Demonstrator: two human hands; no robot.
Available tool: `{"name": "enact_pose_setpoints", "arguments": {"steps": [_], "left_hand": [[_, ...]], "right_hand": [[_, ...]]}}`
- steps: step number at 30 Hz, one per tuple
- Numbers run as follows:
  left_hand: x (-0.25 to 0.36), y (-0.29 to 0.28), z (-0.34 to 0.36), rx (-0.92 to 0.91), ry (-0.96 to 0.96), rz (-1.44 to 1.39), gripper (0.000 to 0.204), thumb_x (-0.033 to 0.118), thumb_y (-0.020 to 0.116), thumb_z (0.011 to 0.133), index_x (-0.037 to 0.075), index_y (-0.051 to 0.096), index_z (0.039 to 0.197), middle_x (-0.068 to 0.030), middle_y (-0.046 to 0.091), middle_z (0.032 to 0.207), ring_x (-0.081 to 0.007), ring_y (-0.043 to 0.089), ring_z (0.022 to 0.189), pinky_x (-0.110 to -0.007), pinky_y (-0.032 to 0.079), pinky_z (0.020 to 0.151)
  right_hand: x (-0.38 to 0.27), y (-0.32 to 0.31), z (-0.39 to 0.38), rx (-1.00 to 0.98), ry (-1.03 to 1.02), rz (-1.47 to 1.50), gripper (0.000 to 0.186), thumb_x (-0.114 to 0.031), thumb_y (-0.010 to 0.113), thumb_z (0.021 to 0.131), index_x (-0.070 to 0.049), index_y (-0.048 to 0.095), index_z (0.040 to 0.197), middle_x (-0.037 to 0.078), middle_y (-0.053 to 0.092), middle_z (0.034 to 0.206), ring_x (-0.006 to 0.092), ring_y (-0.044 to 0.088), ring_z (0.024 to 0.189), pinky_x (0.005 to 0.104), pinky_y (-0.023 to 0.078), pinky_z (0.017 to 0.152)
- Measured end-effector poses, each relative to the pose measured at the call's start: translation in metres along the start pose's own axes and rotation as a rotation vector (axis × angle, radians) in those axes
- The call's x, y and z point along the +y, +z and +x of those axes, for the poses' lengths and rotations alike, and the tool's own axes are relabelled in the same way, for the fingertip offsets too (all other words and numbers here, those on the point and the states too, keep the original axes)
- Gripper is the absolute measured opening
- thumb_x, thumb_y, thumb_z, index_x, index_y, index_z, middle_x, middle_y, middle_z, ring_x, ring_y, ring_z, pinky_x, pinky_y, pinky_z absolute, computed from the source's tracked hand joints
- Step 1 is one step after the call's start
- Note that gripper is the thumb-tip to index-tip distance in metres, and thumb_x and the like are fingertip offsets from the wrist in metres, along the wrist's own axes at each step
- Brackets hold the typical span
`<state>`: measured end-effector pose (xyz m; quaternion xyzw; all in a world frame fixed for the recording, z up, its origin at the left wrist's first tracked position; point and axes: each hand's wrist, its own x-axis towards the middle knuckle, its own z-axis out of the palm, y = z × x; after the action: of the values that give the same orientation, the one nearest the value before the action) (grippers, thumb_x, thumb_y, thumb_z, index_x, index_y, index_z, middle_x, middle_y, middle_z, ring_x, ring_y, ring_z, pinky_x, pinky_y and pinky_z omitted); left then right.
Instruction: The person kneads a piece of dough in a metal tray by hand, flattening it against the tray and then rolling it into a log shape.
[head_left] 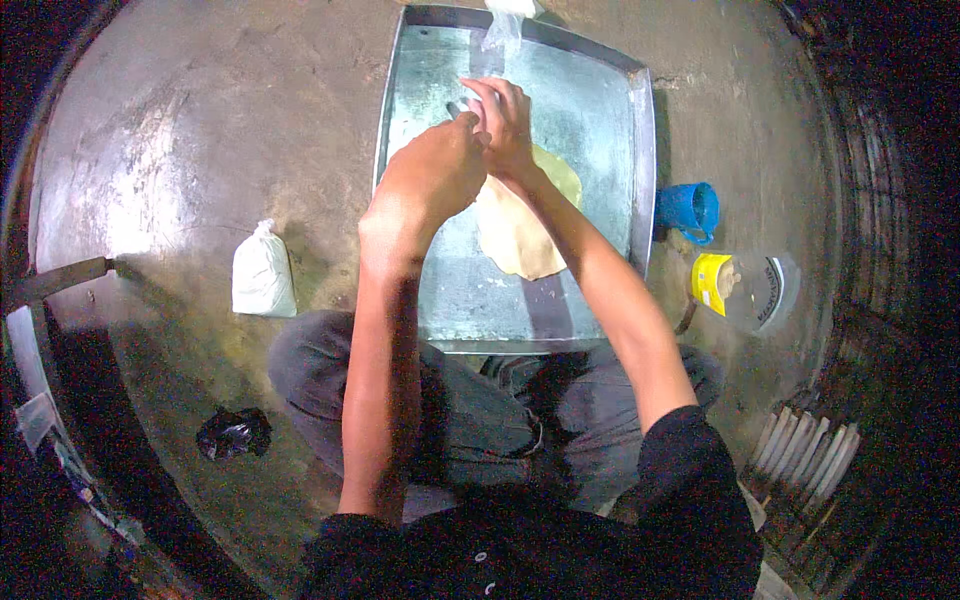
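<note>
A flat, round sheet of pale dough [520,235] lies on a shallow metal tray [480,315] in front of me. Over the far half of the tray, above the dough's far edge, my two hands come together. My left hand [435,165] is closed, its fingers curled and mostly hidden from above. Beside it, slightly farther away, my right hand [505,125] has its fingers bent inward. Between the fingertips shows a small pale and dark grey thing, too small and covered to name. My right forearm hides part of the dough.
A clear plastic bag [505,30] hangs over the tray's far rim. Right of the tray are a blue mug [688,210] and a clear, yellow-marked container [712,283]. On the left floor sit a tied bag of white powder [263,275] and a black plastic bag [235,433].
</note>
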<state>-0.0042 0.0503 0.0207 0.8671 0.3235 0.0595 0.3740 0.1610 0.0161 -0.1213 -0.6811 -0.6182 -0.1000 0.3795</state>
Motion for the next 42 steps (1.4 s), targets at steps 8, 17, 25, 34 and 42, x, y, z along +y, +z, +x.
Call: {"name": "enact_pose_setpoints", "arguments": {"steps": [8, 17, 25, 34, 42], "left_hand": [[-0.010, 0.006, 0.004, 0.013, -0.042, 0.027, 0.034, 0.021, 0.049, 0.095, -0.002, 0.058, 0.119, -0.0277, 0.065, 0.111, -0.0434, 0.063, 0.106, -0.049, 0.051, 0.089], [-0.008, 0.005, 0.003, 0.083, 0.069, 0.007, 0.033, 0.015, 0.047, 0.095, -0.001, 0.055, 0.123, -0.0303, 0.064, 0.110, -0.0459, 0.063, 0.103, -0.052, 0.051, 0.086], [0.001, -0.005, 0.001, 0.135, 0.056, 0.031, 0.033, 0.025, 0.050, 0.094, -0.005, 0.061, 0.102, -0.0280, 0.067, 0.097, -0.0431, 0.066, 0.093, -0.050, 0.054, 0.080], [-0.014, -0.004, 0.003, 0.185, 0.021, -0.039, 0.036, 0.020, 0.047, 0.099, 0.000, 0.054, 0.127, -0.0318, 0.063, 0.111, -0.0467, 0.062, 0.105, -0.051, 0.050, 0.088], [-0.016, 0.017, 0.008, 0.125, 0.117, 0.002, 0.030, 0.020, 0.048, 0.094, -0.002, 0.057, 0.114, -0.0284, 0.066, 0.100, -0.0454, 0.064, 0.096, -0.052, 0.052, 0.083]], "right_hand": [[-0.025, -0.020, -0.053, -0.314, -0.192, -0.139, 0.045, -0.018, 0.066, 0.079, -0.011, 0.055, 0.122, 0.011, 0.052, 0.122, 0.0321, 0.048, 0.119, 0.0499, 0.037, 0.098], [-0.019, 0.019, -0.028, -0.239, -0.049, -0.089, 0.050, -0.038, 0.070, 0.078, -0.003, 0.058, 0.112, 0.015, 0.053, 0.121, 0.0354, 0.050, 0.113, 0.0491, 0.039, 0.094], [-0.011, 0.030, -0.011, -0.095, 0.018, 0.033, 0.048, -0.023, 0.066, 0.081, -0.008, 0.056, 0.125, 0.013, 0.052, 0.123, 0.0343, 0.051, 0.111, 0.0465, 0.038, 0.096], [-0.012, 0.002, -0.016, -0.096, -0.088, -0.028, 0.034, -0.018, 0.058, 0.086, -0.005, 0.060, 0.118, 0.015, 0.057, 0.114, 0.0335, 0.052, 0.110, 0.0461, 0.040, 0.096], [-0.005, 0.015, -0.021, -0.218, -0.072, -0.087, 0.039, -0.020, 0.062, 0.082, -0.005, 0.063, 0.118, 0.013, 0.053, 0.122, 0.0331, 0.047, 0.116, 0.0462, 0.038, 0.099]]}}
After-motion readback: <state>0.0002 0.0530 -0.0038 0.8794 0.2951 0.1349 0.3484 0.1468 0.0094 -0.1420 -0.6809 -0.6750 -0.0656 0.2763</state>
